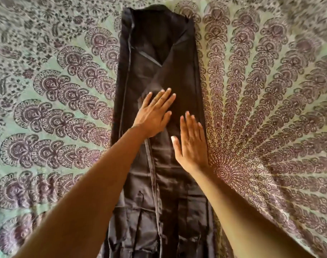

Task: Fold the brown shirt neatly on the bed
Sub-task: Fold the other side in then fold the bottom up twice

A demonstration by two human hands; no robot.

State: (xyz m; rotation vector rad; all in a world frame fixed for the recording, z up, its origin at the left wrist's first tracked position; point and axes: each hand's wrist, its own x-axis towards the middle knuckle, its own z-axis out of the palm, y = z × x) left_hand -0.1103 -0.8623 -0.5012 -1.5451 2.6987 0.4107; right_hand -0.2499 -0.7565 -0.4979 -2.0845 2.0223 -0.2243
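The dark brown shirt (159, 53) lies on the bed as a long narrow strip, both sides folded inward, running from the top of the view to the bottom edge. My left hand (153, 112) rests flat on the middle of the strip, fingers spread and pointing up-right. My right hand (191, 144) lies flat on the strip's right part, just below and right of the left hand, fingers together and pointing up. Neither hand grips the cloth. Both bare forearms come in from the bottom corners.
The bed is covered by a pale green sheet (261, 108) with a purple feather-like mandala print, spreading wide on both sides of the shirt. Small wrinkles show in the sheet at the right.
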